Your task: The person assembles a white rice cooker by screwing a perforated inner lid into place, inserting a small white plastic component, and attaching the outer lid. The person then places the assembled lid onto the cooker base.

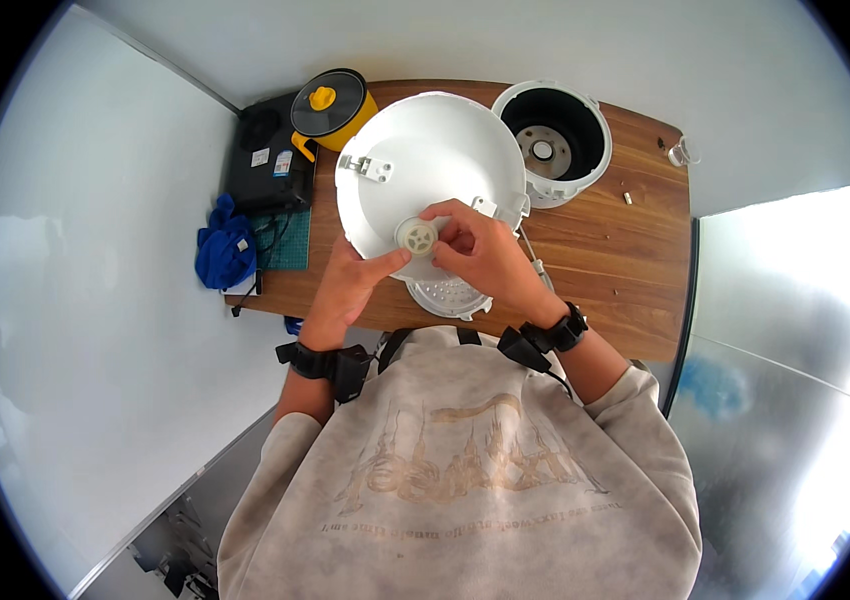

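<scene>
Tilted up in front of me is a large white rice cooker lid [425,150], its hollow side facing me, with a metal latch piece on its left. My left hand [348,283] closes on the lid's lower left rim, its thumb reaching inside to a round, translucent slotted vent cap [416,237]. From the other side, the curled fingers of my right hand [490,250] grip the edge of that cap. Whether the cap is loose from the lid I cannot tell. Beneath the lid, partly covered, lies a perforated round plate [448,297].
A white rice cooker body [597,165] with a dark interior stands behind right. At the far left are a yellow pot [353,117], a black appliance [270,170], a blue cloth [225,250] and a green mat [293,245]. A clear cup [686,152] lies near the table's right edge.
</scene>
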The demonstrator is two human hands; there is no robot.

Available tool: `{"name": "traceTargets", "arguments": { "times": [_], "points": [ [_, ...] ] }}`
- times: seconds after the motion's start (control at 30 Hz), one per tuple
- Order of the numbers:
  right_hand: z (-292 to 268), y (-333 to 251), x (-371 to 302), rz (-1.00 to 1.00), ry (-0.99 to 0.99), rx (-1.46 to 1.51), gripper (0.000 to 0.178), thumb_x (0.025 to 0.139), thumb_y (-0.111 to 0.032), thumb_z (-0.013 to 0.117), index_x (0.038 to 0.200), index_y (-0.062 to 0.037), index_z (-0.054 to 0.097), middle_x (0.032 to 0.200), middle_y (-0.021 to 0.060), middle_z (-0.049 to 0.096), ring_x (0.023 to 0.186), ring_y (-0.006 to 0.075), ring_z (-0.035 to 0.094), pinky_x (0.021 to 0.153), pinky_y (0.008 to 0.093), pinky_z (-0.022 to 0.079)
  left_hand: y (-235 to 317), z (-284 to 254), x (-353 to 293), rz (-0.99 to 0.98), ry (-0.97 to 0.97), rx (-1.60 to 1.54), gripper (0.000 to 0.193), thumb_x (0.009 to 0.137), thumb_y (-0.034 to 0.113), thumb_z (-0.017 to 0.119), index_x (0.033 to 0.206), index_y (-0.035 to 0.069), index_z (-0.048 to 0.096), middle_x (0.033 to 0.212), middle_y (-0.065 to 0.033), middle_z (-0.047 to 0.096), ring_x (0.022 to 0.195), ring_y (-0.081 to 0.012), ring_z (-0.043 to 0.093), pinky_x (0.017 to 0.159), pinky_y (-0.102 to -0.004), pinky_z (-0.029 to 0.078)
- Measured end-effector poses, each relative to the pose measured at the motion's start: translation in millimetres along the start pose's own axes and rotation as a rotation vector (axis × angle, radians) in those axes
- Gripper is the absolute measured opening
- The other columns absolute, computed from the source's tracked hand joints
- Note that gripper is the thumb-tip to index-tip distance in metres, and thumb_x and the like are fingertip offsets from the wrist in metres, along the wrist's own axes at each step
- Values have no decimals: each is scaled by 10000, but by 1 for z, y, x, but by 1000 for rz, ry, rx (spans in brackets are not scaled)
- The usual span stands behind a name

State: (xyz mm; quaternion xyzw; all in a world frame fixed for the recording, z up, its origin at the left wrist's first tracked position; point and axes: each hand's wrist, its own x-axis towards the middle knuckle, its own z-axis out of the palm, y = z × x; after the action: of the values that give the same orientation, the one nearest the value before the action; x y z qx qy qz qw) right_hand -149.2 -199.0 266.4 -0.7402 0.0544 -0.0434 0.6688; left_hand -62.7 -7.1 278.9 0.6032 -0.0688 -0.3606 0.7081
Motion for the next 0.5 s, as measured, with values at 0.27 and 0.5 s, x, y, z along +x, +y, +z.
{"name": "traceTargets", "arguments": {
  "times": [0.27, 0.5],
  "points": [
    [2, 3, 1, -54, 14, -69, 351, 817, -16, 652, 1156, -89, 598, 733, 61, 661, 652, 171, 668, 653, 294, 544, 1, 7, 0, 90, 34, 73, 606, 797, -4, 760, 1352, 17, 518, 1246, -102, 634, 1130, -187, 615, 960, -334, 507],
    [2, 4, 2, -78, 29, -157, 333, 818, -20, 672, 1138, -55, 586, 764, 97, 696, 688, 209, 701, 665, 319, 563, -1, 3, 1, 95, 44, 79, 599, 797, -2, 763, 1346, 19, 523, 1244, -101, 636, 1122, -190, 620, 952, -334, 514]
  ]
}}
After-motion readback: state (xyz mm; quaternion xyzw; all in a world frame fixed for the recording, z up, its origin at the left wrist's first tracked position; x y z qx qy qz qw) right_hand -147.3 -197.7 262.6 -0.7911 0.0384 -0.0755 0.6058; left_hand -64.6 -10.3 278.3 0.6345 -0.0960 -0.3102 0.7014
